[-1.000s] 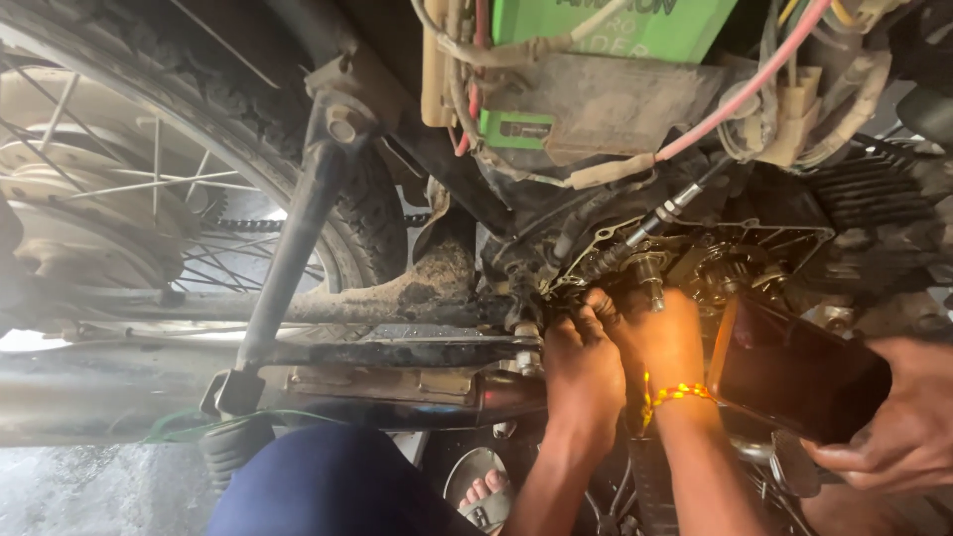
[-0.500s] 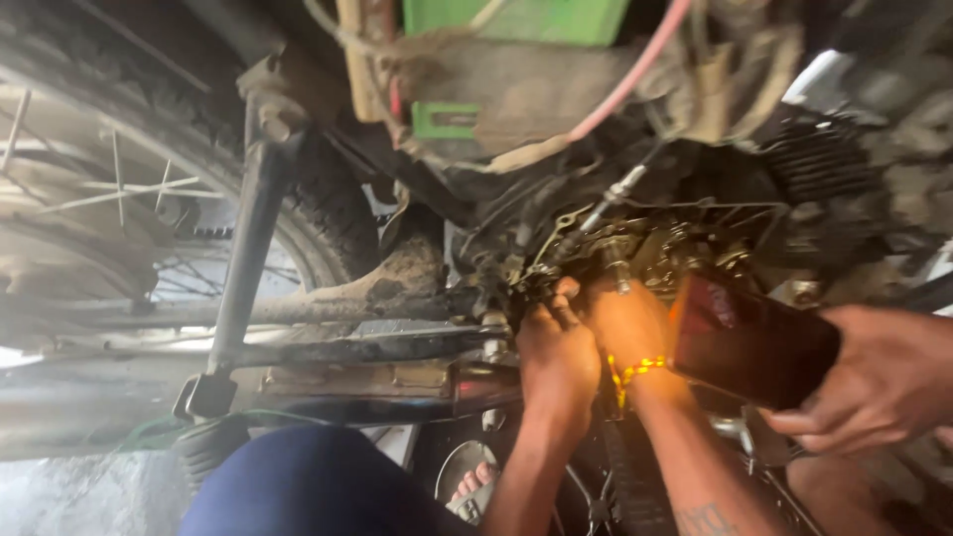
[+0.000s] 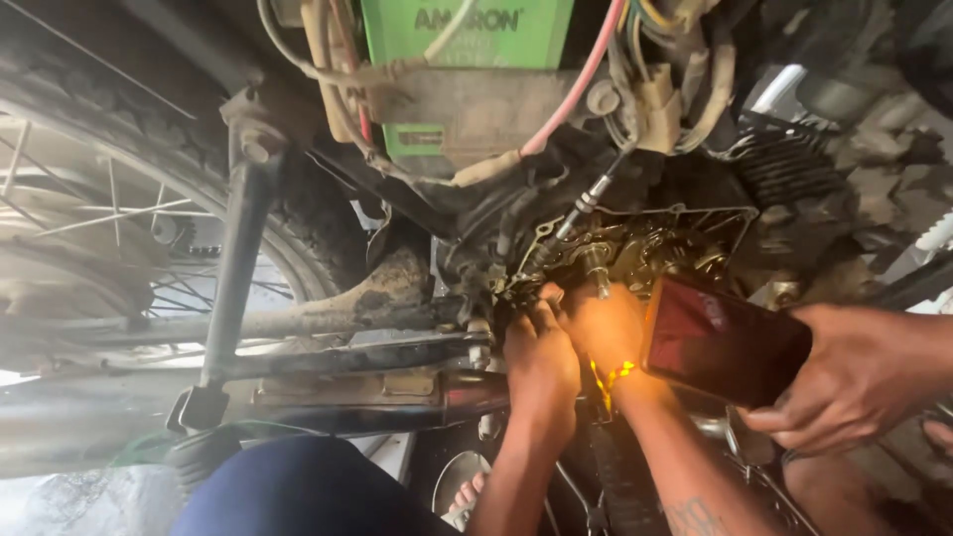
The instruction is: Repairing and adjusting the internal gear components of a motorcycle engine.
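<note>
Head camera view looks down on a motorcycle lying on its side, its greasy open engine case (image 3: 635,253) near frame centre. Left hand (image 3: 541,357) rests at the 7 o'clock edge of the opening, fingers curled in against the oily metal parts; whether that grip closes on anything cannot be told. Right hand (image 3: 601,328) sits just beside it at 5 o'clock, brightly lit, fingertips pressed into the same opening below a short steel shaft (image 3: 596,268); its grip likewise cannot be told, as the fingertips are hidden. A yellow beaded wristband (image 3: 611,377) circles the right wrist.

At 3 o'clock from the right hand, another person's hand (image 3: 854,377) holds a dark rectangular phone (image 3: 725,342), tilted, its light falling on the work area.

At 12 o'clock, a green rectangular battery (image 3: 467,40) sits in the frame, with a pink cable (image 3: 571,99) running beside it. At 9 o'clock lie the spoked rear wheel (image 3: 109,199) and a grey metal shock absorber (image 3: 238,258). At 7 o'clock a blue-clothed knee (image 3: 288,491) fills the lower edge.
</note>
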